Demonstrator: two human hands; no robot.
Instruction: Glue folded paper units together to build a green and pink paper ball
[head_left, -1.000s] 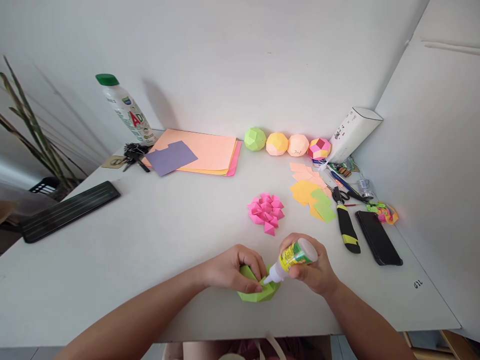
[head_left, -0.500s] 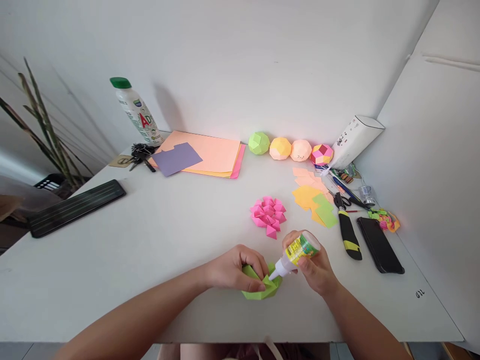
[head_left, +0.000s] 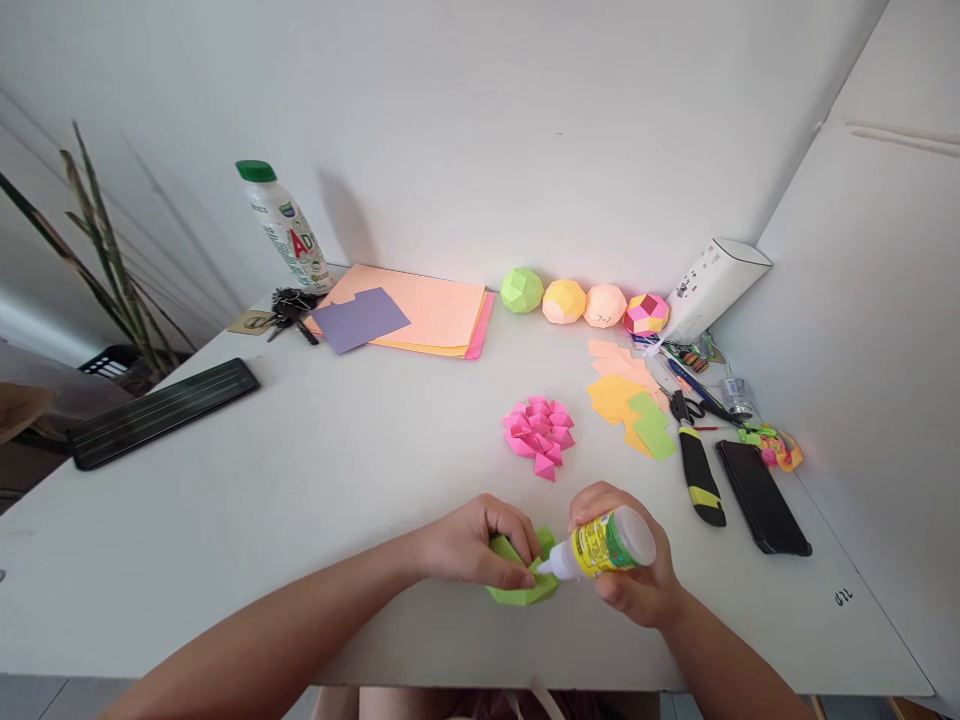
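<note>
A green folded-paper piece (head_left: 525,594) rests on the white table near its front edge. Pinching its rim, my left hand (head_left: 487,545) has the thumb on one side and fingers curled inside. My right hand (head_left: 637,570) is wrapped round a glue bottle (head_left: 600,545) with a yellow and green label. The bottle tilts left, its white nozzle at a flap of the green paper; I cannot see whether glue is coming out. Beyond both hands lies a cluster of small pink folded-paper pieces (head_left: 538,435).
At the back stand a row of paper polyhedra (head_left: 564,301), stacked coloured sheets (head_left: 442,295) and a drink bottle (head_left: 289,225). To the right are paper cutouts (head_left: 619,395), scissors (head_left: 686,408), a utility knife (head_left: 701,480) and a phone (head_left: 763,495). A dark flat bar (head_left: 169,410) lies left.
My right hand has shifted slightly right and down, and the glue bottle now lies flatter. The left hand still grips the green paper. The whole view has shifted a little.
</note>
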